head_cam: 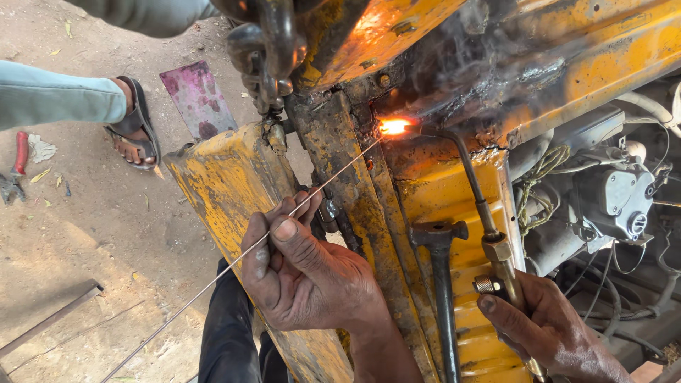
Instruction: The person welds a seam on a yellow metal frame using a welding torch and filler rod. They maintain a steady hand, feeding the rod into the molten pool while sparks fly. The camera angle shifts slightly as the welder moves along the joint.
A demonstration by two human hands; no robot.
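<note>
Filler rod [234, 262] between left fingers [284, 230]

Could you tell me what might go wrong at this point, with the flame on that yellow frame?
The bare left hand feeds the rod toward the flame; sparks or a hot rod could burn it. The hoses and wiring beside the right hand and torch might scorch. A sandalled foot stands near, open to spatter.
</note>
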